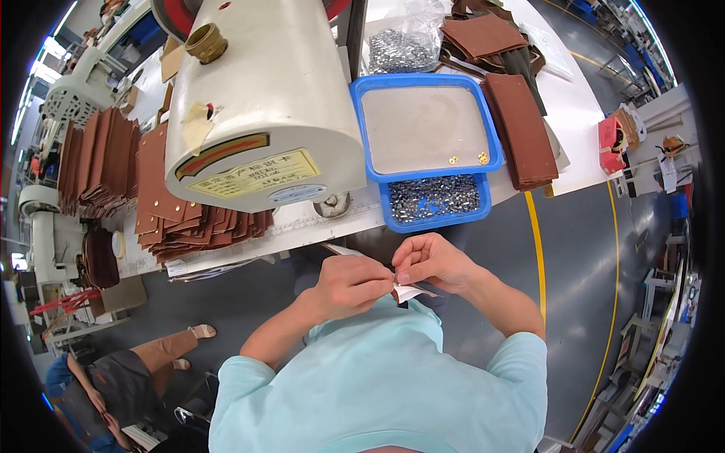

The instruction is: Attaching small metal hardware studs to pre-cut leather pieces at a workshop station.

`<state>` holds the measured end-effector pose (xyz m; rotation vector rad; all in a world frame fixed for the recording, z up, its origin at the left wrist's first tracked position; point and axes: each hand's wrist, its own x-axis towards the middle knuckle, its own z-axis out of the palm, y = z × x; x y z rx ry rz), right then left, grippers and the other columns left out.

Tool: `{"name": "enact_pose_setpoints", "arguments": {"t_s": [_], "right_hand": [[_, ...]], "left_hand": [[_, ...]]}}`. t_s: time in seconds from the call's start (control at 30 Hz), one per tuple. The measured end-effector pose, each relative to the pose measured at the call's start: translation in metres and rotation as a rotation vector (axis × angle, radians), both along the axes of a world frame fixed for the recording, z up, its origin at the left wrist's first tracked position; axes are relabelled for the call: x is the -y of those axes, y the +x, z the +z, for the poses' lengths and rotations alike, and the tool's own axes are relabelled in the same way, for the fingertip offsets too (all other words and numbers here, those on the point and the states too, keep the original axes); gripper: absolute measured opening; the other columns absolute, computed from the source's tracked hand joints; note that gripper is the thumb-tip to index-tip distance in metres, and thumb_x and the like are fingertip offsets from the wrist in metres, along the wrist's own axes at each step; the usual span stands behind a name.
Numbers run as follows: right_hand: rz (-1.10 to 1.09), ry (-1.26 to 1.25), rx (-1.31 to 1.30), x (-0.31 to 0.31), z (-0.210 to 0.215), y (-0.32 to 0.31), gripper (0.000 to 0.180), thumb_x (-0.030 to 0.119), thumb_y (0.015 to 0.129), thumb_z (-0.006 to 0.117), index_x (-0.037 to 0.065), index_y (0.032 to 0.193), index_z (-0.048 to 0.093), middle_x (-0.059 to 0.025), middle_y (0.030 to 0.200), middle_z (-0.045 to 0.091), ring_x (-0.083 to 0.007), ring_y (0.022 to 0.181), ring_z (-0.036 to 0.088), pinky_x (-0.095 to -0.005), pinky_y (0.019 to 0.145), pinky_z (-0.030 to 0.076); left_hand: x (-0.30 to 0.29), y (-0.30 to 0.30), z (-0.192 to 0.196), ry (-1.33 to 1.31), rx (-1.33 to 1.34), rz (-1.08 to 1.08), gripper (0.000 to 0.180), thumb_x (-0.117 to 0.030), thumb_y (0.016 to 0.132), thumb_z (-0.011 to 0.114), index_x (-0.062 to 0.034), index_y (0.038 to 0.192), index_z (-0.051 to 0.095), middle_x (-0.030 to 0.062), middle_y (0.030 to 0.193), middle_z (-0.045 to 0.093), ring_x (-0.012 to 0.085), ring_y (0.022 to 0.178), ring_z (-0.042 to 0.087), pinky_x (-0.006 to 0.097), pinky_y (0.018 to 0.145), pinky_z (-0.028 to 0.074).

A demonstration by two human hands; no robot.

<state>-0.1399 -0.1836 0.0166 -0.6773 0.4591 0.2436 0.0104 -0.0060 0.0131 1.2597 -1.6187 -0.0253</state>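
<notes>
In front of my chest, my left hand and my right hand come together with their fingertips almost touching. My left hand is closed, thumb and fingers pinching a flat leather piece that looks white with a brown edge. Against the same piece, my right thumb and forefinger are pressed together. Any small part between the fingertips is too hidden to make out. Just beyond my hands, a blue tray of small shiny metal fasteners sits under a larger blue tray holding a few gold-coloured pieces.
A large white press machine stands on the table ahead. Stacked brown leather pieces lie to its left, with more brown leather right of the trays. A clear bag of metal parts is behind. Another person is at lower left.
</notes>
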Motion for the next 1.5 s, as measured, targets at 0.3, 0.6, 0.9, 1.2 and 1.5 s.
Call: {"name": "enact_pose_setpoints", "arguments": {"t_s": [0.3,0.6,0.9,1.2,1.5], "right_hand": [[-0.002,0.013,0.007,0.000,-0.001,-0.001,0.024,-0.009,0.081,0.078,-0.003,0.102,0.069,-0.0129,0.094,0.076,-0.0180,0.087,0.075,-0.0289,0.082,0.061],[-0.014,0.092,-0.007,-0.003,-0.007,-0.003,0.024,-0.008,0.081,0.077,-0.002,0.103,0.068,-0.0144,0.092,0.076,-0.0180,0.084,0.075,-0.0300,0.081,0.060],[-0.027,0.091,-0.069,-0.003,-0.004,-0.002,0.028,-0.011,0.078,0.076,-0.002,0.103,0.067,-0.0139,0.090,0.076,-0.0183,0.080,0.074,-0.0308,0.079,0.060],[-0.004,0.078,-0.102,-0.003,-0.003,-0.005,0.021,-0.009,0.081,0.075,-0.002,0.100,0.071,-0.0131,0.092,0.076,-0.0177,0.082,0.073,-0.0298,0.079,0.059],[0.081,-0.581,0.112,-0.010,0.017,-0.011,0.007,0.004,0.091,0.076,-0.002,0.095,0.074,-0.0064,0.094,0.073,-0.0141,0.081,0.067,-0.0267,0.071,0.053]], "left_hand": [[0.000,0.000,-0.001,0.006,0.020,0.020,0.024,-0.002,0.063,0.081,-0.0100,0.082,0.069,0.0012,0.083,0.070,0.0171,0.067,0.068,0.028,0.055,0.056],[-0.004,0.002,-0.003,0.036,0.027,-0.005,0.029,0.001,0.063,0.083,-0.0098,0.086,0.070,0.0023,0.086,0.072,0.0185,0.068,0.070,0.029,0.056,0.055],[-0.001,-0.001,-0.002,0.009,0.044,0.031,0.023,-0.001,0.063,0.078,-0.0094,0.083,0.068,0.0009,0.083,0.069,0.0177,0.068,0.068,0.029,0.054,0.054],[-0.002,-0.002,-0.002,0.015,0.060,0.032,0.021,-0.001,0.064,0.076,-0.0094,0.082,0.068,0.0001,0.083,0.069,0.0166,0.070,0.068,0.028,0.055,0.054],[-0.004,-0.002,-0.006,0.048,0.009,0.048,0.024,0.000,0.063,0.078,-0.0097,0.083,0.070,0.0005,0.084,0.070,0.0171,0.069,0.068,0.030,0.054,0.054]]}}
